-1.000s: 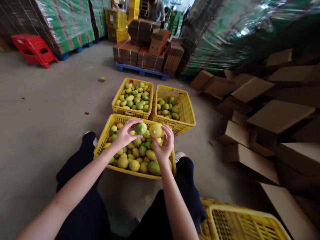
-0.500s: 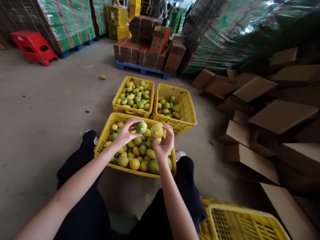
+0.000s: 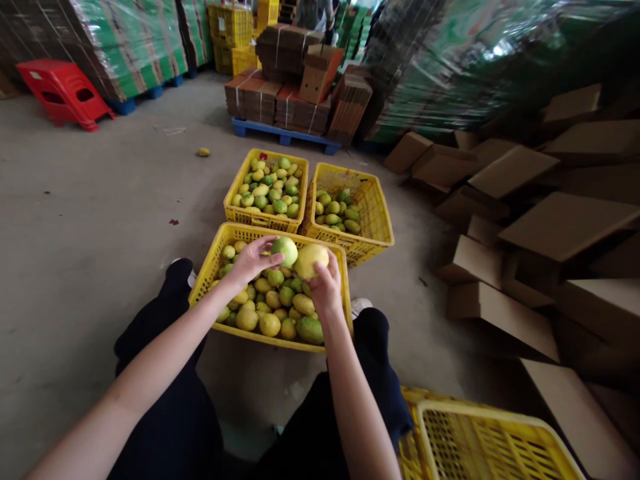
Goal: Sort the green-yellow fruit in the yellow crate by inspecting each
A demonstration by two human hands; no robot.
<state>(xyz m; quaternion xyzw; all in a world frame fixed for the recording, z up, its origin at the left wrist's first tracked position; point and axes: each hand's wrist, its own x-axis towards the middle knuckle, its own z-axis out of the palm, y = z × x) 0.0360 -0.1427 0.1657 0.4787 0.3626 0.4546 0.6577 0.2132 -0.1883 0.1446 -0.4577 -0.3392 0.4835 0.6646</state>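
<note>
My left hand is closed on a green lemon, held over the near yellow crate. Close beside it, my right hand grips a yellow lemon from its right and lower side. Many yellow and green lemons fill the near crate beneath both hands. Behind it, the back left crate is full of mixed fruit. The back right crate holds greenish fruit at its left, with its right part bare.
A yellow crate stands at the lower right. Cardboard boxes are heaped on the right. Flattened cartons sit on a blue pallet behind. A red stool stands far left; one lemon lies on the floor.
The two lemons are closer together, and both are turned in my fingers. My right hand has moved slightly left, its fingers now lower on the yellow lemon.
</note>
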